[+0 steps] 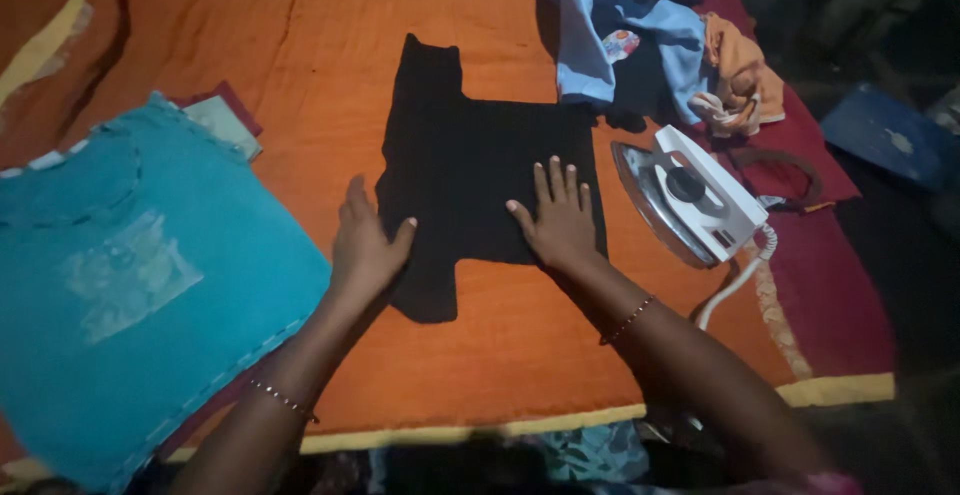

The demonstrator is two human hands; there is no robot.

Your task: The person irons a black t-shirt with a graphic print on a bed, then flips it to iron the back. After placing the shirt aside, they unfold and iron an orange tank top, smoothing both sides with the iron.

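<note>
Both palms flat, fingers spread and gripping nothing, left hand (365,245) and right hand (560,220) pressing the black garment (470,170) just left of the iron (695,200): best smoothed outward, evenly, creases chased to the edges.

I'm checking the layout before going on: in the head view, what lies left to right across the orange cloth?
Teal garment → left hand → black garment → right hand → white iron, tipped on its side. The light blue clothes pile lies farther back, above the iron.
</note>
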